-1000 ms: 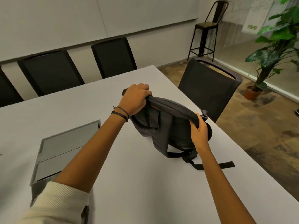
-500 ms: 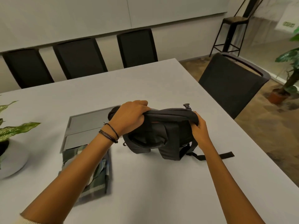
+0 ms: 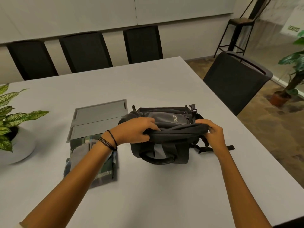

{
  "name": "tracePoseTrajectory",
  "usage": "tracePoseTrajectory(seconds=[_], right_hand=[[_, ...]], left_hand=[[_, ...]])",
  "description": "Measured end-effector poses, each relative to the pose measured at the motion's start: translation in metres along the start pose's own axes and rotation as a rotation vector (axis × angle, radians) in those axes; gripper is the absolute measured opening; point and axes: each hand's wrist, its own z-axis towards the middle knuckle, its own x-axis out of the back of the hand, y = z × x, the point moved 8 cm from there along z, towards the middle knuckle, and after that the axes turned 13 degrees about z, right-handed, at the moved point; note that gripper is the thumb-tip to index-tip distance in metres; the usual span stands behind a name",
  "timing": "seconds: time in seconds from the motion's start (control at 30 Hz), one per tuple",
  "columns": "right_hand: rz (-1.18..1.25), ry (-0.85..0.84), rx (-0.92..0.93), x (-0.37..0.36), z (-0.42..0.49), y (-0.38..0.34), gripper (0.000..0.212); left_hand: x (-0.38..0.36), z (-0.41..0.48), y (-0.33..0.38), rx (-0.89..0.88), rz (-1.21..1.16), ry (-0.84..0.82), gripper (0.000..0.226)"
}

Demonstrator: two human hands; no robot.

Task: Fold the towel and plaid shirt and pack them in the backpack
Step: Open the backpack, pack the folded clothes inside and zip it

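**Black backpack held open at the rim, folded shirt waiting beside it**

Black fabric fills the middle of the grey table (image 3: pixel 164 83), where the backpack (image 3: pixel 166 145) lies with its carry handle toward the person and its mouth facing up. Both hands grip the near edge of that opening. The left hand (image 3: pixel 136 130) is closed over the rim at its left end, fingers curled into the cloth. The right hand (image 3: pixel 212 131) pinches the same rim at its right end. Held this way, at 2 separated points, the soft edge is stretched taut and the mouth is kept from sagging shut, which looks like preparation for loading. A lighter inner panel with printed lettering shows inside.

Just left of the backpack, partly hidden under the left forearm, lies the plaid shirt (image 3: pixel 105 170), green and white, folded into a compact rectangle. Its place close to the bag suggests it is staged for a short transfer. Behind it, touching its far edge, sits a flat grey folding board (image 3: pixel 98 119). A grey piece lies on the shirt, but I cannot tell whether it is the towel or part of the board.

A potted plant (image 3: pixel 9 112) stands at the table's left edge, well apart from the work. By my judgement, folding is done for the shirt, and packing has not yet started.
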Motion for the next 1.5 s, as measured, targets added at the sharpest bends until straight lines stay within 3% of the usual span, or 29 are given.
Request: tracePoseTrajectory(seconds=[0.13,0.27,0.47,0.6,0.83,1.03,1.13,1.33,1.5], right_hand=[[-0.011,-0.047,0.0,0.006,-0.02,0.009,0.037],[-0.123,-0.123,-0.007,0.016,-0.041,0.028,0.068],[-0.186,-0.11,-0.044,0.028,-0.07,0.058,0.08],[-0.212,-0.097,-0.057,0.033,-0.089,0.075,0.079],[-0.278,-0.08,-0.097,0.04,-0.118,0.094,0.074],[-0.302,-0.103,-0.205,0.039,-0.138,0.109,0.068],[-0.311,-0.104,-0.293,0.039,-0.143,0.117,0.048],[-0.282,0.093,-0.341,0.047,-0.138,0.123,0.043],[-0.314,0.186,-0.31,0.039,-0.123,0.127,0.036]], left_hand=[[-0.027,-0.01,0.017,-0.081,0.004,-0.063,0.037],[-0.061,-0.014,0.037,-0.157,0.042,-0.102,0.03],[-0.1,-0.016,0.059,-0.225,0.015,-0.029,0.018],[-0.125,-0.012,0.068,-0.286,0.017,0.019,0.018],[-0.18,-0.009,0.078,-0.343,0.011,-0.071,0.056],[-0.228,-0.006,0.082,-0.396,0.05,-0.129,0.05],[-0.24,-0.002,0.087,-0.379,0.073,-0.152,0.05],[-0.248,0.001,0.093,-0.362,0.07,-0.184,0.049],[-0.227,0.014,0.084,-0.301,-0.126,-0.133,0.04]])
